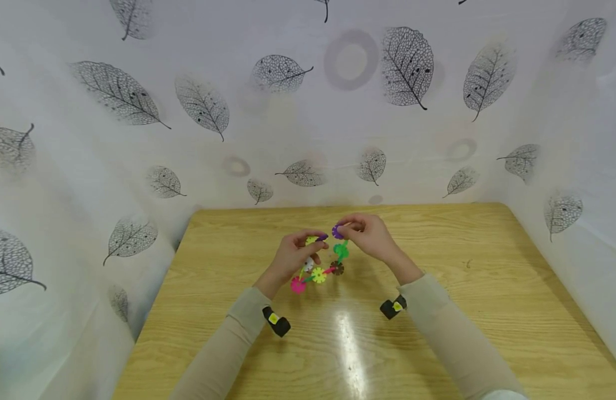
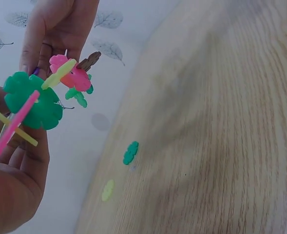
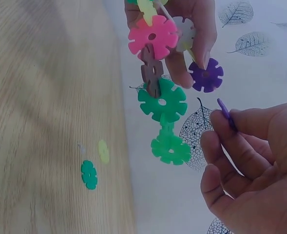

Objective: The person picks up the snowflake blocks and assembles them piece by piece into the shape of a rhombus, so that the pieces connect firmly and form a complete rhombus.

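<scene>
Above the middle of the wooden table [image 1: 437, 311], the left hand [image 1: 293, 258] pinches a cluster of interlocked snowflake discs [image 3: 158, 73]. Just to its right, the right hand [image 1: 370, 236] pinches a single purple disc [image 3: 226, 114], held apart from the cluster.

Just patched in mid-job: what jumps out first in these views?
The bright chain of snowflake discs, pink, brown, green and purple, held above the wooden table by the left hand. Beside it, the right hand pinches a single purple disc. A loose green disc and a yellow disc lie near the table's edge.
</scene>
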The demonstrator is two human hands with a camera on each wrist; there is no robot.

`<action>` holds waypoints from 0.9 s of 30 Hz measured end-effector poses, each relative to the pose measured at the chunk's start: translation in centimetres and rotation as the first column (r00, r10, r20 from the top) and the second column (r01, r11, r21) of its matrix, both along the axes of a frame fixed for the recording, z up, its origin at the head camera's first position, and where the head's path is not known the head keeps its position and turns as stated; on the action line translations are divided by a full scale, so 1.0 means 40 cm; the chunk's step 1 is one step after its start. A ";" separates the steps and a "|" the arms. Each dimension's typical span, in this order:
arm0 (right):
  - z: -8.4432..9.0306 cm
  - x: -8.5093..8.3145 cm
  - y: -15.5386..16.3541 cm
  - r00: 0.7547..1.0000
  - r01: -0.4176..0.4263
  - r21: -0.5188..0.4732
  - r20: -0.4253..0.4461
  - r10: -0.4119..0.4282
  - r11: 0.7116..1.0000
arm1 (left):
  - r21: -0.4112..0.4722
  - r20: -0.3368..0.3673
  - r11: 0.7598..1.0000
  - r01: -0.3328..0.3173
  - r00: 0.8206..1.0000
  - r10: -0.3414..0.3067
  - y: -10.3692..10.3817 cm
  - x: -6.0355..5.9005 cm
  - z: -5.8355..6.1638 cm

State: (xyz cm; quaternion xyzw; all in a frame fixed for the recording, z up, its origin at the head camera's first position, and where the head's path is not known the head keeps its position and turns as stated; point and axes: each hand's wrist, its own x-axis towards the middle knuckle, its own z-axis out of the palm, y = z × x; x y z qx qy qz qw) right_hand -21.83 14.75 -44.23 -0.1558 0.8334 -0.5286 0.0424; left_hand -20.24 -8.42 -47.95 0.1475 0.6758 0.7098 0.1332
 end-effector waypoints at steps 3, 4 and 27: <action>0.000 0.002 -0.005 1.000 -0.004 -0.010 0.003 0.004 1.000 | 0.000 0.007 1.000 -0.001 1.000 0.001 0.000 -0.001 0.000; -0.001 0.002 -0.006 1.000 -0.005 -0.012 0.005 0.005 1.000 | 0.000 0.009 1.000 -0.001 1.000 0.001 0.001 -0.001 0.000; 0.001 0.012 -0.027 0.996 -0.072 0.016 -0.046 0.072 0.997 | -0.012 0.020 0.999 0.045 0.999 -0.045 0.012 0.003 0.003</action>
